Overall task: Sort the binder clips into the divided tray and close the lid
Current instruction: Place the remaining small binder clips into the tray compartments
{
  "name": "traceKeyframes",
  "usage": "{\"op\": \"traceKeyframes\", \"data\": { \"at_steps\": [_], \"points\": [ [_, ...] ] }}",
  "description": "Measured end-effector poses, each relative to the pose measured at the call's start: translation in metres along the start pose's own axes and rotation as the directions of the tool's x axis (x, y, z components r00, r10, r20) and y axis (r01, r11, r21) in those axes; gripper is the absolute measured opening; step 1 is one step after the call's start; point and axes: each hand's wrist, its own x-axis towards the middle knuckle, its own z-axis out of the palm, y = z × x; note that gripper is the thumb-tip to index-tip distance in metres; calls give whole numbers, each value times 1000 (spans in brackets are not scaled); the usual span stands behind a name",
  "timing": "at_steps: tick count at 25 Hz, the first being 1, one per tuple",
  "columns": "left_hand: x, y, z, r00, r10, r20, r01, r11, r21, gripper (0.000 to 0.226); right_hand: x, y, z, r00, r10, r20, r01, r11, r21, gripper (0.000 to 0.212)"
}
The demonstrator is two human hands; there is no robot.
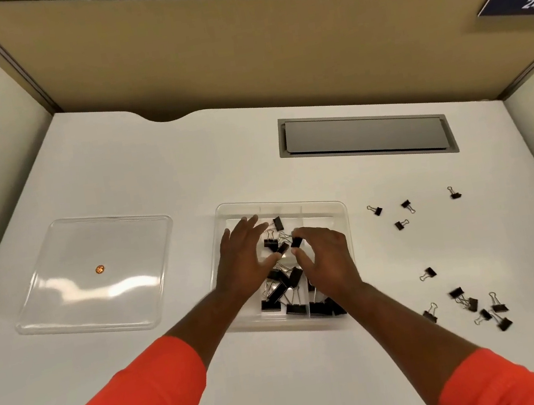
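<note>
Orange sleeves (143,404) nearest the camera. Both hands are over the clear divided tray (321,215), which sits mid-desk with a pile of black binder clips (295,308) in its near compartments. The right hand (327,259) is pinching one clip (296,242) between thumb and fingertip. The left hand (242,258) is just spread flat, holding nothing. More loose clips (499,308) are scattered on the desk (184,166) to the right. The lid (82,299) lies off to the left, well apart from the tray.

On the worktop (184,166), the lid (99,296) lies at nine o'clock of the divided tray (340,213), loose binder clips (401,224) at three.
</note>
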Motion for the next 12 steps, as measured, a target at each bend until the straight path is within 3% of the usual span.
{"op": "traceKeyframes", "data": {
  "at_steps": [6,12],
  "points": [
    [-11,-2,-6,1000,0,20,-1,999,42,80,1,-10,5,995,13,95,-7,998,-65,67],
    [-28,15,-12,995,19,94,-26,997,68,97,-29,-7,-12,992,47,119,-29,989,-144,77]
  ]
}}
